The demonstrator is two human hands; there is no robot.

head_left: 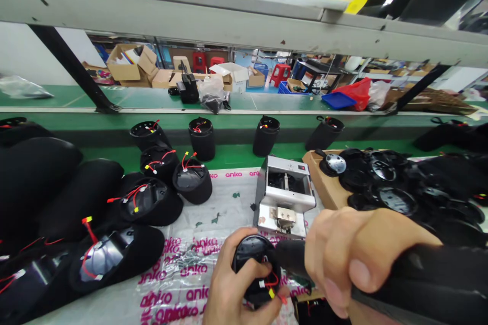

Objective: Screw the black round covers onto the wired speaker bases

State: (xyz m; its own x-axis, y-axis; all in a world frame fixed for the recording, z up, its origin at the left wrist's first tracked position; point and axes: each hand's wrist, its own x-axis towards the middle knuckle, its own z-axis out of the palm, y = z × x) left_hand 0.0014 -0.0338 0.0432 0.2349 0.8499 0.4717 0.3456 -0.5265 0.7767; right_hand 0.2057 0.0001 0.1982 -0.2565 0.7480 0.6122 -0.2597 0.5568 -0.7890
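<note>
My left hand (232, 289) is closed around a round black speaker part (254, 264) with red wires and a small yellow connector hanging from it. My right hand (354, 259) is wrapped round the black handle of a power tool (419, 284), whose dark nose (290, 259) meets the right side of the part. The tool's tip is hidden behind the part. Both hands are low in the view, just in front of a small silver metal fixture (285, 193).
Several black fabric-covered speaker bodies (152, 198) with red wires lie at the left and stand along the green conveyor (229, 155). A cardboard tray (324, 188) of black round parts sits at the right. Clear plastic printed with pink lettering (190, 274) covers the bench. A grey shelf beam (229, 20) crosses overhead.
</note>
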